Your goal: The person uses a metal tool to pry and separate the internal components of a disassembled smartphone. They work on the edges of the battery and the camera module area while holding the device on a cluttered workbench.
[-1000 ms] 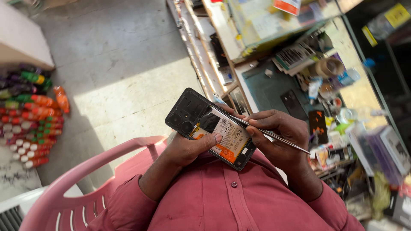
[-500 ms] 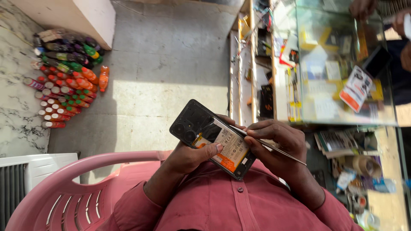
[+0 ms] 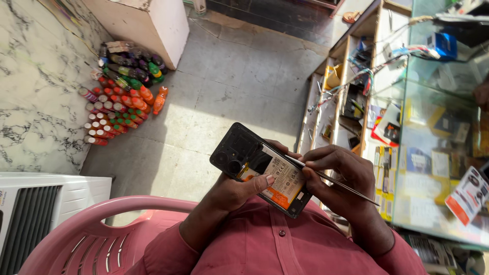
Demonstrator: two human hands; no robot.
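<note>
Metal tweezers (image 3: 326, 175) lie pinched in the right hand (image 3: 338, 178), fingers closed round the shaft, the fine tips resting on the opened smartphone (image 3: 262, 170) near the upper edge of its battery (image 3: 282, 181). The left hand (image 3: 237, 191) cradles that phone from below, fingers wrapped under the frame and the thumb laid across the battery's white-and-orange label — a full, closed hold, with the phone tilted in mid-air above the lap, camera end pointing away from the body. Working here well seems to call for a steady phone first: the thumb pressing on the label looks like a sound brace, provided it does not bear hard on the soft cell. The tweezer tips are better kept low and nearly flat to the surface, so that they lift or nudge at an edge and do not dig into the battery skin — a puncture would be the chief risk. Small, slow movements from the fingertips suit this better than movement from the wrist. Beneath the arms sits a pink plastic chair (image 3: 102, 229); a glass display counter (image 3: 443, 153) stands to the right, and rows of coloured bottles (image 3: 119, 102) lie on the tiled floor (image 3: 229, 76).
</note>
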